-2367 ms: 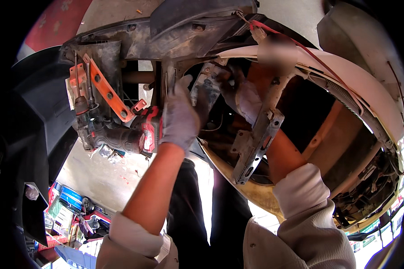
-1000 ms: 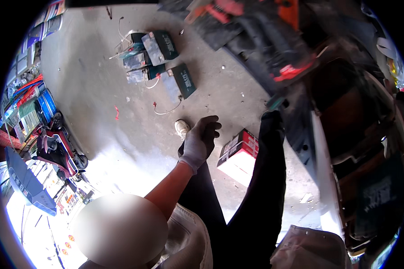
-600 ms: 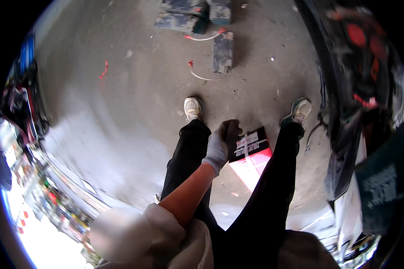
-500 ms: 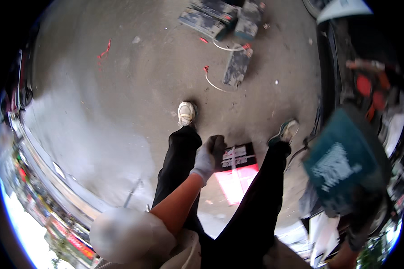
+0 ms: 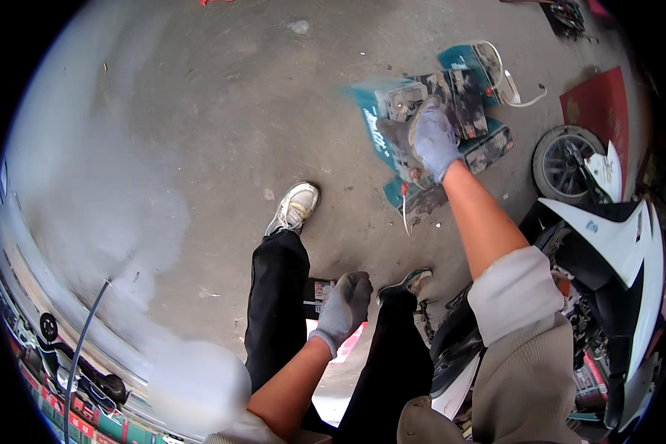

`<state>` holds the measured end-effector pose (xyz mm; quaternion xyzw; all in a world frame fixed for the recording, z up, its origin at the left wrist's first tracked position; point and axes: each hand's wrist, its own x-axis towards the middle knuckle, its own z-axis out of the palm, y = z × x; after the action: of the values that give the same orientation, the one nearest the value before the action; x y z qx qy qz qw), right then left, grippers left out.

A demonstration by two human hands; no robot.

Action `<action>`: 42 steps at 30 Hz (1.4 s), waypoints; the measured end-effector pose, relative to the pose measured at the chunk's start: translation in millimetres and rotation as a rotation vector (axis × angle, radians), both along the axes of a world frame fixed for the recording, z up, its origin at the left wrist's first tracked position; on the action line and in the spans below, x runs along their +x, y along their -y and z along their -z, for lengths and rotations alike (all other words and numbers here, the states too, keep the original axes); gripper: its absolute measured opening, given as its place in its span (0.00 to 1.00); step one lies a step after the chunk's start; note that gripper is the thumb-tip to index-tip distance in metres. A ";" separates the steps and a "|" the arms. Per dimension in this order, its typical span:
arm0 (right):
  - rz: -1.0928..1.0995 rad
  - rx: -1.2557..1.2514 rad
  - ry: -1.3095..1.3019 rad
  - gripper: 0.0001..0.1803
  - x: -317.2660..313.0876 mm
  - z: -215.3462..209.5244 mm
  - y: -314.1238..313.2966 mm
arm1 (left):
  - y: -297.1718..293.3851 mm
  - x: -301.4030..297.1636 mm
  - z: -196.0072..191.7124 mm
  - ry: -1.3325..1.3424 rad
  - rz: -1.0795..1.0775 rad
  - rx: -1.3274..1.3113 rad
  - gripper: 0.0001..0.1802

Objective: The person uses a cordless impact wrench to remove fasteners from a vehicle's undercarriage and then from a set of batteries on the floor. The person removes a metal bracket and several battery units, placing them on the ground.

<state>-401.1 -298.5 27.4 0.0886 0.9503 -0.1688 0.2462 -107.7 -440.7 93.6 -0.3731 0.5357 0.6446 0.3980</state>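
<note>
Grey knit gloves cover both hands. The right hand (image 5: 431,140) is stretched out ahead at arm's length, fingers curled in a half-closed hold around a small dark metal part (image 5: 397,138) — its outline is smeared by motion, so I cannot tell exactly what kind of piece it is, only that it looks hard-edged and rigid. It hangs in the air above a scatter of teal boxes (image 5: 381,126) and dark battery-like blocks (image 5: 472,103) lying on the concrete floor (image 5: 200,148), with a loop of white cable (image 5: 507,81) just beside them.

Judging by its look, the part should be stiff and fairly dense for its size, possibly greasy; the knit glove helps against slipping, and a grip wrapping its thicker body seems safer than pinching an edge.

The left hand (image 5: 344,303) hangs low between the person's knees, fingers loosely folded and holding nothing, right above a small red, black and white carton (image 5: 320,296) that rests on the floor by the black trousers (image 5: 274,296). A white sneaker (image 5: 294,207) points forward on the left.

Further right stand a small wheel (image 5: 566,163) and white scooter panels (image 5: 614,237), close against the person's right side.
</note>
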 end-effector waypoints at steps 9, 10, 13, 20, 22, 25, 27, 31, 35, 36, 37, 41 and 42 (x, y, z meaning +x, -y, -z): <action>-0.443 0.510 -0.156 0.23 69.8 71.5 7.0 | 25.0 -33.3 -2.7 0.082 -0.003 0.045 0.18; -0.460 0.500 -0.105 0.23 86.4 62.8 5.8 | 27.1 -35.2 -4.3 0.051 0.049 0.026 0.17; -0.179 0.248 0.015 0.23 128.6 19.7 15.1 | 28.5 -8.0 19.4 0.174 -0.083 0.138 0.18; 0.785 0.011 -0.117 0.08 304.4 -67.2 -85.2 | 73.5 -35.4 25.9 0.097 -0.065 0.227 0.17; 1.016 0.004 0.067 0.07 409.0 -58.2 -122.9 | 61.5 -64.1 3.4 -0.098 0.208 -0.059 0.12; 1.254 0.033 0.165 0.11 572.2 -47.0 -151.9 | 63.2 -83.7 19.8 -0.079 0.373 -0.122 0.12; 1.253 0.084 0.243 0.13 584.3 -71.3 -153.7 | 89.4 -103.1 45.1 0.012 0.582 -0.214 0.14; 1.310 0.240 -0.215 0.12 535.8 -105.3 -237.0 | 161.9 -150.4 122.4 -0.012 0.652 -0.276 0.19; 1.925 -0.362 -0.546 0.12 551.8 -111.6 -348.4 | 35.9 -189.2 80.4 -0.606 1.460 -0.720 0.18; 1.954 -0.403 -0.530 0.12 556.4 -102.4 -361.6 | 1.9 -203.1 60.9 -0.734 1.561 -0.784 0.17; 1.954 -0.439 -0.486 0.12 556.3 -83.0 -370.0 | -12.2 -218.0 55.0 -0.832 1.562 -0.744 0.16; 1.880 -0.492 -0.264 0.14 597.1 -38.4 -386.1 | -94.3 -252.8 81.1 -0.463 1.508 -0.657 0.17; 1.887 -0.556 -0.220 0.15 604.6 -31.9 -384.7 | -109.0 -260.0 85.5 -0.214 1.081 -0.493 0.15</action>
<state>203.5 86.2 59.4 0.7324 0.4342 -0.5203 -0.0669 -367.7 -331.7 8.0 -0.0622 0.8201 0.2417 0.5149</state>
